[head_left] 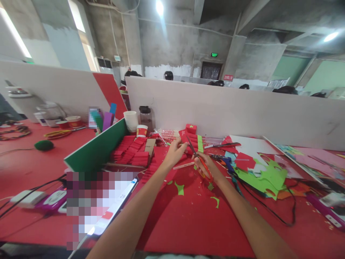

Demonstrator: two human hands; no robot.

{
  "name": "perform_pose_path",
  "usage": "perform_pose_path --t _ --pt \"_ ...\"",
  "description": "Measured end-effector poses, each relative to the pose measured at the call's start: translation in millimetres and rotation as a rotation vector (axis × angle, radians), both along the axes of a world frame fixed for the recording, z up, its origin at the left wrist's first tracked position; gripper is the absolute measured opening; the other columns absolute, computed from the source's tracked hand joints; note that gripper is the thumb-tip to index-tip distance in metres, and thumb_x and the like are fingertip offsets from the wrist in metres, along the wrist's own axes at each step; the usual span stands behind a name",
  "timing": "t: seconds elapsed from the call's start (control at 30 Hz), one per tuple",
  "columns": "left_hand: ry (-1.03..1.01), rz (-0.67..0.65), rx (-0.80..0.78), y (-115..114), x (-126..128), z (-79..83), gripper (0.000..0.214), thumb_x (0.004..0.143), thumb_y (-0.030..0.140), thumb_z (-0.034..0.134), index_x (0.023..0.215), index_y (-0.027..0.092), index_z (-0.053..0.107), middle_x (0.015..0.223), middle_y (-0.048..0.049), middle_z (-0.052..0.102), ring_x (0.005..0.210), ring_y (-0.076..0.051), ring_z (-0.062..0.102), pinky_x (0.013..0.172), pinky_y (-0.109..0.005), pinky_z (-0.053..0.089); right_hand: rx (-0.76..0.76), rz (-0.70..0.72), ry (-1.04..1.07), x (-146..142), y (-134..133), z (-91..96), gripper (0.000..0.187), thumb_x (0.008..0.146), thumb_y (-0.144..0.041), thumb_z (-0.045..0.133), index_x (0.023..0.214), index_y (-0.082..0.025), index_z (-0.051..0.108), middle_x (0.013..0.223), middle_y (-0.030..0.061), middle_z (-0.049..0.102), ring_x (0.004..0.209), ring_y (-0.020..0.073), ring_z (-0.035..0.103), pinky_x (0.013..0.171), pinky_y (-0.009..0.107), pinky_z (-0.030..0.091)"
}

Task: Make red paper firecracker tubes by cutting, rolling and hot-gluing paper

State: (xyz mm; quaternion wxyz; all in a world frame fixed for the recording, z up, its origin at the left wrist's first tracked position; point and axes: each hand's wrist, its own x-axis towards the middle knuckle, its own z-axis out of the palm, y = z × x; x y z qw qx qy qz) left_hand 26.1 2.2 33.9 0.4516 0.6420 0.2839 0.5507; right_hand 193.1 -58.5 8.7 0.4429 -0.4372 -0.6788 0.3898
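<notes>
In front of me my left hand [175, 151] pinches a small red paper piece [183, 135] that bears a pale star outline. My right hand [202, 164] grips a pair of scissors [207, 170] with orange-red handles. Their dark blades point up and left, close beside the paper; whether they touch it I cannot tell. Just behind my hands stands a red block with a yellow star [191, 127]. A pale stick [183, 165] lies below my hands, and green paper scraps [179, 188] are scattered nearer to me.
Stacked red paper pieces [129, 149] lie left, beside a green board [94, 149]. Behind them are white cups [130, 120] and a bottle [146, 118]. Green cut paper [272, 176] and a black cable [265, 204] lie right. A lit tablet [115, 207] is front left.
</notes>
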Motion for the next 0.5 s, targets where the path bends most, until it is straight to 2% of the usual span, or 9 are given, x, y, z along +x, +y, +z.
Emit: perform_pose_path --t 0.3,0.5 --pt "0.060 0.078 -0.087 -3.7 1.3 1.5 0.028 0.079 0.039 0.064 0.066 0.016 0.055 0.057 0.0005 0.057 0.056 -0.013 0.055 0.057 -0.025 0.044 -0.019 0.028 0.055 2.0 3.0 -4.4 0.048 0.086 -0.067 0.049 0.094 -0.021 0.056 0.066 -0.0026 0.044 0.048 0.0085 0.038 0.042 0.020 0.036" --pt "0.039 0.030 -0.076 -3.3 1.1 0.9 0.029 0.080 0.041 0.063 0.067 0.016 0.058 0.055 0.0004 0.057 0.057 -0.014 0.056 0.058 -0.026 0.044 -0.005 0.034 0.043 2.8 3.1 -3.0 0.049 0.086 -0.068 0.049 0.096 -0.021 0.057 0.065 -0.0024 0.044 0.049 0.0090 0.038 0.042 0.019 0.034"
